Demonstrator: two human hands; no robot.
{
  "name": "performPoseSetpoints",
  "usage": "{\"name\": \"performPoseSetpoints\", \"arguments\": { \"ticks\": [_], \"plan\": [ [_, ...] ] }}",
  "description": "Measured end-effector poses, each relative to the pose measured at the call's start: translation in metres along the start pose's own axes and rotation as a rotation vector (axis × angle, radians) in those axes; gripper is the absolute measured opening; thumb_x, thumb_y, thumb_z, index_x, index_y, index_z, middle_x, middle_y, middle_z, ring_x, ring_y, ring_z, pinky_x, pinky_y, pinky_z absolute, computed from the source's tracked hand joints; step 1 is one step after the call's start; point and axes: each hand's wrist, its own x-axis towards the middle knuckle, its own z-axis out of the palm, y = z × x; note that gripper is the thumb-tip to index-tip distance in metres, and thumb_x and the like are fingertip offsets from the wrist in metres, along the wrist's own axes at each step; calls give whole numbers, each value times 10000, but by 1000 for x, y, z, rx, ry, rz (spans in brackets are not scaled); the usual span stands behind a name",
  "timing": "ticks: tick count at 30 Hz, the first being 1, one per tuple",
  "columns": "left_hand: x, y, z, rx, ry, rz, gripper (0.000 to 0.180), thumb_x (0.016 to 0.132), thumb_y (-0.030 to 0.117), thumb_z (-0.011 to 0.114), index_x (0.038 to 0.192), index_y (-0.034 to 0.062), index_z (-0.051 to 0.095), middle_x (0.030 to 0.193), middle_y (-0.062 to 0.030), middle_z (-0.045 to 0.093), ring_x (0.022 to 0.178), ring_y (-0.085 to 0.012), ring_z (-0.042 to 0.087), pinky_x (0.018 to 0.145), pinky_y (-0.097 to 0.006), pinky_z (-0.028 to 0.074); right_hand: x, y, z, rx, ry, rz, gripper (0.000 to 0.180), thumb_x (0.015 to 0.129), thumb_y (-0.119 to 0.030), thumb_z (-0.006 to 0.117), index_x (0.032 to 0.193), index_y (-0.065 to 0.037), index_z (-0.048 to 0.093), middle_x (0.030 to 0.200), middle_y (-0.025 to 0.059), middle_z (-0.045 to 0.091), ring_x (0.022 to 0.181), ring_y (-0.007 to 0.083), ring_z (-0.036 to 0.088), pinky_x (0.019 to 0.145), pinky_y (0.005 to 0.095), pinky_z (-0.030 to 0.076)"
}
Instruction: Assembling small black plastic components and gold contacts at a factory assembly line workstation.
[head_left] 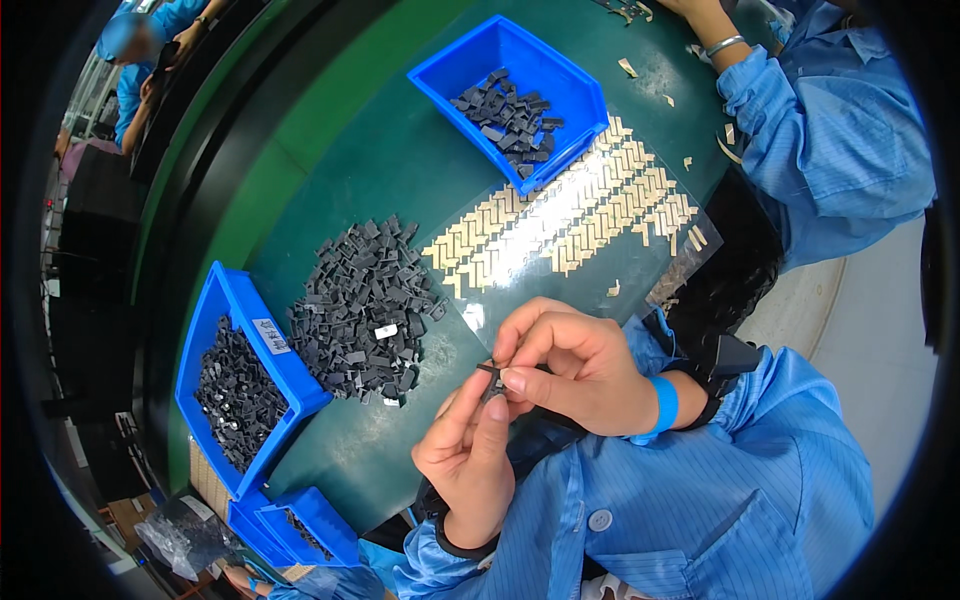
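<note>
My left hand [468, 462] pinches a small dark plastic part [490, 383] between thumb and fingertips, in front of my chest. Over its upper end the thumb and fingers of my right hand [580, 372] are closed, touching the same part; whether they also hold a sticker is hidden. Just beyond my hands lies a clear sheet [708, 240] bearing rows of cream, L-shaped stickers [480, 235]. A large heap of dark plastic parts [360, 310] is spread on the green table [400, 450] to the left of my hands.
A blue bin [590, 100] with dark parts stands at the far edge of the sheet. Another blue bin [290, 365], fuller, is at the left, with smaller blue bins [325, 515] below it. A co-worker's blue sleeve [815, 140] reaches in at upper right, near loose sticker scraps [627, 68].
</note>
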Motion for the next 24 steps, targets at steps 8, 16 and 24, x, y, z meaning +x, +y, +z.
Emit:
{"name": "performPoseSetpoints", "arguments": {
  "ticks": [8, 16, 24],
  "plan": [
    [-1, -2, 0, 3, 17, -7, 267, 853, -16, 536, 1118, -36, 560, 1083, -181, 594, 937, -217, 609, 791, -357, 542, -2, -1, -1, -124, 3, -43, 61, 807, 28, 606, 826, 15, 550, 996, 125, 503, 871, 130, 537, 734, 234, 496],
    [0, -1, 0, -64, 48, -55, 240, 874, 15, 506, 1099, -47, 563, 1065, -190, 596, 920, -223, 615, 778, -349, 547, -2, -1, 0, -191, 10, -66, 66, 799, 33, 612, 820, 8, 555, 982, 124, 510, 881, 138, 533, 760, 249, 467],
    [2, -3, 1, -173, 58, -64, 218, 873, 23, 515, 1071, -43, 576, 1032, -179, 611, 886, -213, 624, 761, -326, 545, -2, 2, 1, -205, 12, -92, 75, 789, 40, 618, 812, 6, 555, 973, 124, 511, 873, 140, 528, 754, 248, 462]
  ]
}}
